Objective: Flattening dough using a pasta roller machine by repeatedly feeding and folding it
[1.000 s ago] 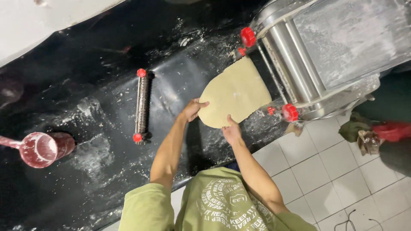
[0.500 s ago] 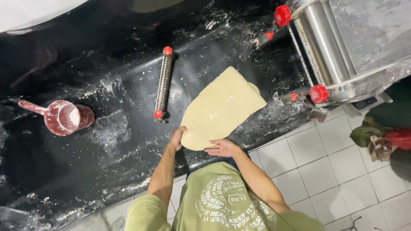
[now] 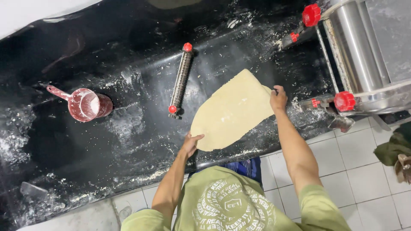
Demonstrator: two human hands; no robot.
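A long pale sheet of dough [image 3: 233, 111] lies flat on the black, flour-dusted worktop [image 3: 107, 145]. My left hand [image 3: 191, 144] grips the sheet's near end at the table's front edge. At the far right edge of the sheet, close to the rolling machine, my right hand [image 3: 278, 98] pinches the dough. A ridged metal roller with red end caps [image 3: 180, 80] lies just left of the dough, apart from it.
A steel dough-rolling machine [image 3: 364, 55] with red knobs stands at the right. A red scoop cup with flour [image 3: 85, 104] sits at the left. White tiled floor [image 3: 364, 179] lies below the table; a green cloth [image 3: 394, 147] is at the far right.
The dough sheet has been pulled out of the machine and laid on the worktop. My right hand has moved from its near end up to its right edge.
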